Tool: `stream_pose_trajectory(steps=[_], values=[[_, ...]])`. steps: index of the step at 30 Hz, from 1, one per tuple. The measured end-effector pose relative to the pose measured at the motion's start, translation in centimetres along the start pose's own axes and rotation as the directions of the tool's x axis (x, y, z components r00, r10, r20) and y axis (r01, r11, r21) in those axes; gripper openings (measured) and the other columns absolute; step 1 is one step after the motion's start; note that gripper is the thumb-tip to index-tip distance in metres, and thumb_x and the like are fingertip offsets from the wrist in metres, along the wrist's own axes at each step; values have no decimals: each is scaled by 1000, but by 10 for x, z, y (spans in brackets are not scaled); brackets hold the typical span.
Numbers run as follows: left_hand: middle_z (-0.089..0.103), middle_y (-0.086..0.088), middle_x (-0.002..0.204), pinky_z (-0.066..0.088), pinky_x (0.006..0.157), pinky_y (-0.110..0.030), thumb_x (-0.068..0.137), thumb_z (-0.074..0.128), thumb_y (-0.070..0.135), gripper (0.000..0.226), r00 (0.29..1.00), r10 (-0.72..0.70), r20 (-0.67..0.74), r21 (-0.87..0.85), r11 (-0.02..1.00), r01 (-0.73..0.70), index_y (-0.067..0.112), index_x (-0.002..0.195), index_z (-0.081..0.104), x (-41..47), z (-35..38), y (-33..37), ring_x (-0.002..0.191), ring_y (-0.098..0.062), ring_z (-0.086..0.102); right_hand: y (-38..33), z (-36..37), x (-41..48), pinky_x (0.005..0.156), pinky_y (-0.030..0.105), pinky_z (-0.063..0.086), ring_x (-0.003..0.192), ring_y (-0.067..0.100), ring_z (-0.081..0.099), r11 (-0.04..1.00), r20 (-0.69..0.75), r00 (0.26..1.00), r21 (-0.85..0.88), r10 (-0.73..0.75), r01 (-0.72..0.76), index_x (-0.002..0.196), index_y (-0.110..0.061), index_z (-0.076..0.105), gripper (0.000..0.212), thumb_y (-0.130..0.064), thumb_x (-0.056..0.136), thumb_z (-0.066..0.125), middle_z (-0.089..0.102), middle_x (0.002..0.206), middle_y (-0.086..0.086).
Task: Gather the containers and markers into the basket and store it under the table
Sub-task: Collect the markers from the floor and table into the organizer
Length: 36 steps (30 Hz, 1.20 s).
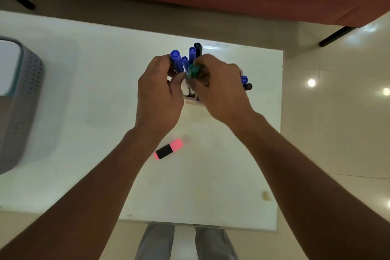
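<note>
Near the far bench (84,95) edge
My left hand (158,97) grips a round blue marker (176,60); right hand (220,93) pinches a green marker (192,72).

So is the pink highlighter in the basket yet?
Out: the pink highlighter lies flat on the white table, apart from the grey basket.

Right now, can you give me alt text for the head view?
The left hand and right hand grip markers standing in a white holder on the table. A pink highlighter lies loose nearer the person; the grey basket sits at the left edge.
</note>
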<state>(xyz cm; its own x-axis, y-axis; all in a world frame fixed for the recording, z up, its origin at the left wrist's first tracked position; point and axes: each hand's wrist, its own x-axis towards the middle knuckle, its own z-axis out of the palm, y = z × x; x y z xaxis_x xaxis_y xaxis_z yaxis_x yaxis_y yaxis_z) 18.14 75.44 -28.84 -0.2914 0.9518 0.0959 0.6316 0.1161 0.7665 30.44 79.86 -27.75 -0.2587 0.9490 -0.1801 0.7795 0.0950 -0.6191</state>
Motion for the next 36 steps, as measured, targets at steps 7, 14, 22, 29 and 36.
stream_pose_trajectory(steps=[7, 14, 22, 29, 36], values=[[62, -2, 98, 54, 79, -33, 92, 57, 10, 13, 999, 2, -35, -32, 999, -4, 7, 105, 60, -11, -3, 4, 87, -14, 59, 7, 6, -20, 81, 38, 57, 87, 21, 66, 999, -45, 999, 22, -25, 26, 125, -11, 58, 38, 2, 90, 50, 69, 99, 6], [67, -3, 102, 54, 83, -29, 90, 58, 3, 21, 980, 126, 152, -134, 985, -106, 8, 110, 64, -42, 8, 24, 90, -17, 64, 10, 2, -79, 73, 15, 53, 90, 4, 60, 978, -102, 995, 207, 18, 4, 121, -23, 59, 41, -3, 85, 61, 65, 102, -13], [70, 3, 107, 51, 88, -15, 92, 52, 2, 31, 976, 149, 157, -319, 943, -92, 9, 120, 64, -19, 17, 70, 98, -5, 66, 25, -55, -53, 73, 22, 59, 82, 6, 67, 978, -360, 933, 192, -9, 83, 105, -15, 64, 14, -15, 91, 65, 63, 85, -18], [70, 6, 98, 51, 79, -6, 95, 48, 4, 25, 992, -70, 103, -264, 960, 95, 11, 112, 65, -2, 40, 68, 83, 2, 67, 57, -73, 4, 74, 18, 54, 76, 6, 65, 982, -383, 919, 185, 97, -26, 99, -12, 63, 15, -17, 85, 66, 65, 83, -7], [70, 5, 99, 51, 84, -13, 90, 49, 3, 27, 995, -42, 96, -160, 985, 57, 10, 109, 66, -41, 49, 28, 89, -4, 66, 81, -45, 0, 78, 13, 48, 84, 12, 65, 971, -231, 956, 195, 181, -137, 111, -14, 62, 23, -21, 90, 66, 66, 96, -3]])
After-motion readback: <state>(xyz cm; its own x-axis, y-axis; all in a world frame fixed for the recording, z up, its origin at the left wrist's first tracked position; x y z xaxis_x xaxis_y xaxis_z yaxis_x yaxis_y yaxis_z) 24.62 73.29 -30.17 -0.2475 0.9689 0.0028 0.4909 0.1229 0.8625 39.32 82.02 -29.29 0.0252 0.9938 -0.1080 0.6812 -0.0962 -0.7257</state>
